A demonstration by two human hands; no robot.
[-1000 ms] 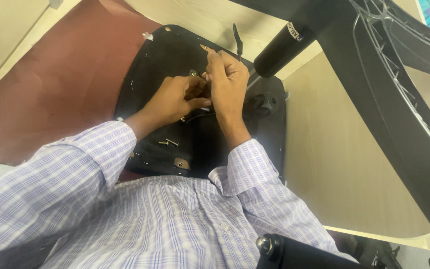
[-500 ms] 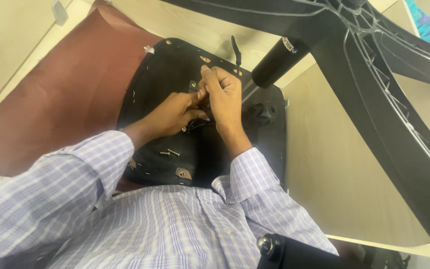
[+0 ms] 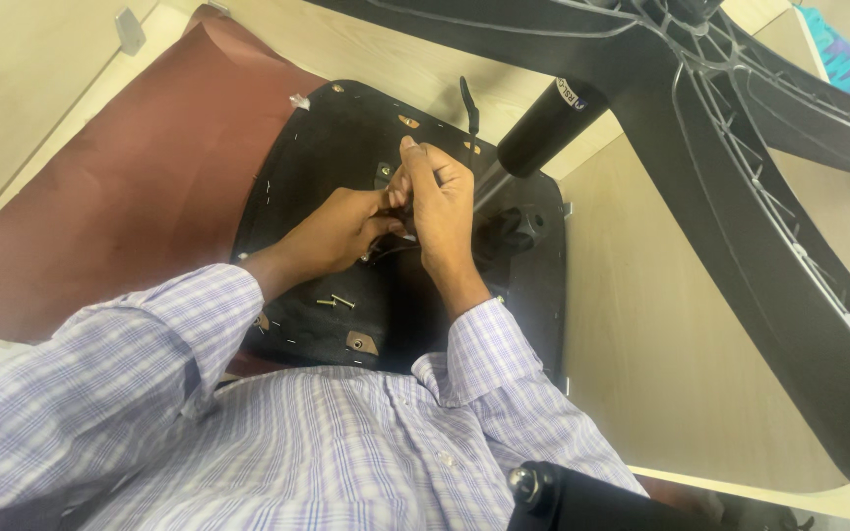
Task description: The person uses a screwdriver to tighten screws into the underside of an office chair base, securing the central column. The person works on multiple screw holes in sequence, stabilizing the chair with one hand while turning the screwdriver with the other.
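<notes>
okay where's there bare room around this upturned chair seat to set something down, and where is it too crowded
Free: the brown sheet left of the black seat underside, and the pale floor between the seat's right edge and the chair base leg. Crowded: mid-seat, where the left hand and right hand meet, with loose screws just below and the black cylinder close above right.

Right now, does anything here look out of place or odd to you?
Yes: the office chair is upside down. Its black seat underside faces up on the floor, with the star base in the air. Two loose screws lie on it, near the left hand.
</notes>
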